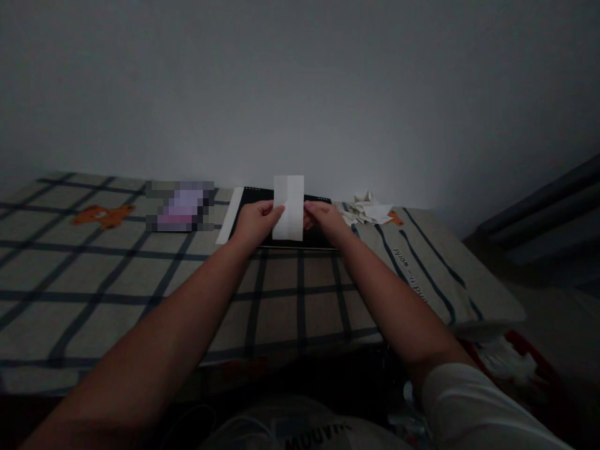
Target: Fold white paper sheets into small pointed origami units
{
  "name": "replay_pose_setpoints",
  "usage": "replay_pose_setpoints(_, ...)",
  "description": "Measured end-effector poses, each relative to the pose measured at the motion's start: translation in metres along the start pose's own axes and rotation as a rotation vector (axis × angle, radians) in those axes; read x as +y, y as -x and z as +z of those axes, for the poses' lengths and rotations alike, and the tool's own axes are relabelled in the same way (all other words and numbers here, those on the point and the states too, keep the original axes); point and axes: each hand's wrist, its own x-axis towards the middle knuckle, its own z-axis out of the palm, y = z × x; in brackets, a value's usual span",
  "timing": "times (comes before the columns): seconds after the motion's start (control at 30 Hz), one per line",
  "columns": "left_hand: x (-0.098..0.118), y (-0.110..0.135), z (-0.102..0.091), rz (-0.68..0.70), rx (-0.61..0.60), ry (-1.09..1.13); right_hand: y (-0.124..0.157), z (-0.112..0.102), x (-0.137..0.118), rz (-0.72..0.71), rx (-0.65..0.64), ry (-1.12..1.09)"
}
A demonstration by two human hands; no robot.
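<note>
A small white strip of paper (289,209) with a faint crease is held up in front of me. My left hand (257,220) pinches its left edge, thumb on the near face. At the opposite edge is my right hand (324,217), its fingers curled in and its thumb tip touching the paper. Beneath both hands lies a flat black pad or board (255,195) with small white marks along its far edge. A white paper strip (230,215) runs along the board's left side.
Folded white paper pieces (368,209) are heaped right of the board. A phone-like object (180,206), blurred out, lies left on the checked cloth (197,275). Behind stands a grey wall (300,94). A red container (520,356) with white scraps sits low at right.
</note>
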Motion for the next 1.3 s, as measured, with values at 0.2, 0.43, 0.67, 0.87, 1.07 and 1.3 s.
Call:
replay_pose_setpoints(0.2,-0.002,0.000,0.000,-0.072,-0.018,0.113,0.000,-0.002,0.001,-0.009,0.058,0.068)
replay_pose_setpoints(0.43,-0.012,-0.007,0.001,-0.127,-0.111,0.303,-0.002,-0.005,0.004,0.028,0.065,0.006)
replay_pose_setpoints(0.67,-0.007,-0.007,0.000,-0.195,-0.170,0.438,-0.002,-0.006,0.004,0.070,0.068,-0.149)
replay_pose_setpoints(0.87,-0.003,-0.009,-0.004,-0.304,-0.236,0.442,0.000,-0.007,0.002,0.074,0.119,-0.032)
replay_pose_setpoints(1.07,-0.005,-0.003,0.001,-0.244,-0.273,0.301,0.004,-0.007,-0.002,-0.142,0.039,0.340)
replay_pose_setpoints(1.3,-0.008,-0.005,0.002,-0.135,-0.101,0.339,-0.002,-0.007,0.005,-0.012,0.068,0.099)
